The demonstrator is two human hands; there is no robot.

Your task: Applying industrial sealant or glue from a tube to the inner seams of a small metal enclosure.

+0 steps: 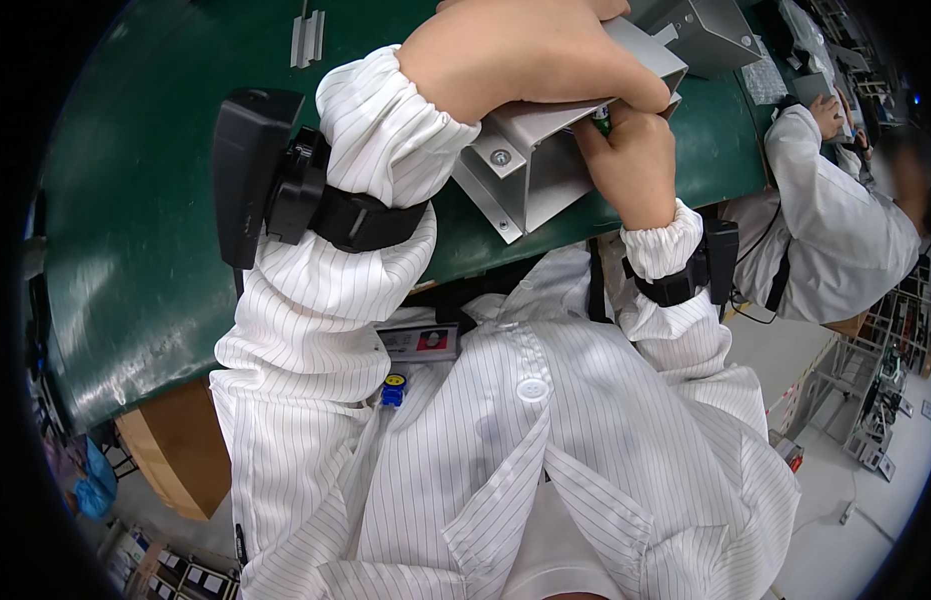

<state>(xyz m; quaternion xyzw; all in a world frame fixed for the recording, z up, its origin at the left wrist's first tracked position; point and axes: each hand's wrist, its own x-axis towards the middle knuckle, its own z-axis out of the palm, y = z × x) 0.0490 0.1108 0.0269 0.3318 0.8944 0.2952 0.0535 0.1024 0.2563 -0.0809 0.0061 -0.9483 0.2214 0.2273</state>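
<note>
A bent grey sheet-metal housing [565,180] with screws in its flanges stands on the green work table [165,200], near its front edge. My left hand [530,55] reaches across its top, closed round it, with the thumb over the right edge; the other fingers are mostly out of sight past the upper rim. Below that thumb, my right hand [633,165] is closed, its fingers tucked in at the housing's open side. A small green part [601,121] shows beside those fingers, but its kind and what they grip are hidden.
Behind the housing sits another grey metal housing [700,35]. A short metal rail piece [307,40] lies at the far left. To the right, a co-worker in a white coat [835,220] works at the table. A cardboard box [175,445] stands below the table's left front edge.
</note>
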